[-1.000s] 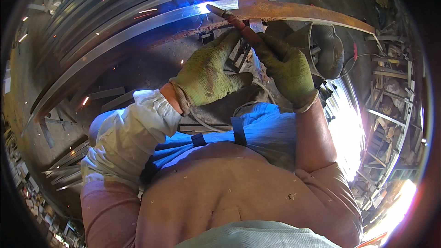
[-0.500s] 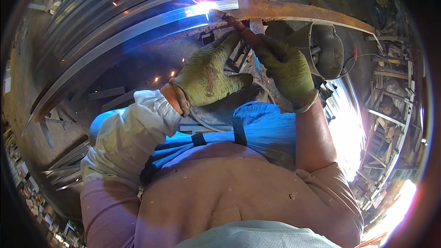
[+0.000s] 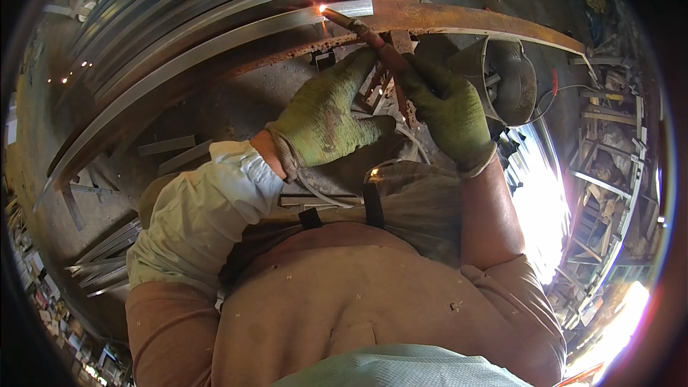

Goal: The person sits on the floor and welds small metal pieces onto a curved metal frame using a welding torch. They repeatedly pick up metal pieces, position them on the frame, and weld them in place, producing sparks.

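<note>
Right hand: you grip the torch.
Left hand: open, your fingertips beside it.
Metal bar: far, glowing at torch tip.

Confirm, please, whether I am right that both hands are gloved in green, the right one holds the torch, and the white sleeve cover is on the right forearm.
Not quite: the head view shows the white sleeve cover on the left, while the right forearm is bare. The left hand and right hand are gloved in green, the right holding the torch.
</note>
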### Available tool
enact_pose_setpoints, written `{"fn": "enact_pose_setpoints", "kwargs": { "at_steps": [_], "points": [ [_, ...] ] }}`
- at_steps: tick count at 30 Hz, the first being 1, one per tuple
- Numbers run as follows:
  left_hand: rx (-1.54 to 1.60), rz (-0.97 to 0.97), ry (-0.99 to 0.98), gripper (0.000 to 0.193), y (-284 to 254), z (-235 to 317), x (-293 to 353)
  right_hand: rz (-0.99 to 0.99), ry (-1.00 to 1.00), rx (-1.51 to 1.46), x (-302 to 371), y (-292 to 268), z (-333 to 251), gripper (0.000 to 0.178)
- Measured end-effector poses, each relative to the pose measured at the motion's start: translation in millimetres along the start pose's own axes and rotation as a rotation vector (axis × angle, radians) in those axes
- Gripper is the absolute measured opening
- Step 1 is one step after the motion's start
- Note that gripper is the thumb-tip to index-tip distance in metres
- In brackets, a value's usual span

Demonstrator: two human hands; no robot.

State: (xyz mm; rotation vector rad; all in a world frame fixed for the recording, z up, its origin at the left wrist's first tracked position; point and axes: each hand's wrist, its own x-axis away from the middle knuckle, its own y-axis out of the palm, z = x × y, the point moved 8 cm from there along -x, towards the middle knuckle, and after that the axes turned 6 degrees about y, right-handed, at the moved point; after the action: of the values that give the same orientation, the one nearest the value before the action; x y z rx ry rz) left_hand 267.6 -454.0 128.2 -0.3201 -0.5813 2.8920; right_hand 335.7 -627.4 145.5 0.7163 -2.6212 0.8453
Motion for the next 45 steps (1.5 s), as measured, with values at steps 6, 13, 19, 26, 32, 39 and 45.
{"fn": "enact_pose_setpoints", "kwargs": {
  "at_steps": [6, 13, 19, 26, 32, 39, 45],
  "points": [
    [-0.062, 0.034, 0.07, 0.104, -3, 6, -2, 0.013, -0.005, -0.027, -1, 0, 1, 0.048],
    [-0.088, 0.061, 0.141, 0.102, 0, 1, 0, -0.014, -0.012, -0.073, -3, 3, 11, 0.043],
    [-0.036, 0.017, 0.036, 0.1, -2, 4, -1, 0.025, -0.056, -0.129, -3, 2, 11, 0.044],
    [-0.047, 0.017, 0.059, 0.102, -2, 6, -3, 0.04, -0.025, -0.097, -4, 2, 15, 0.046],
    [-0.026, 0.005, 0.097, 0.102, 0, 6, -1, 0.038, 0.052, 0.004, 2, -2, 10, 0.048],
    [-0.155, 0.068, 0.162, 0.098, 0, 8, 4, 0.013, -0.049, -0.093, -2, 1, 13, 0.047],
    [-0.074, 0.035, 0.137, 0.103, 3, 1, 2, 0.003, -0.021, -0.098, -1, 3, 14, 0.05]
  ]
}}
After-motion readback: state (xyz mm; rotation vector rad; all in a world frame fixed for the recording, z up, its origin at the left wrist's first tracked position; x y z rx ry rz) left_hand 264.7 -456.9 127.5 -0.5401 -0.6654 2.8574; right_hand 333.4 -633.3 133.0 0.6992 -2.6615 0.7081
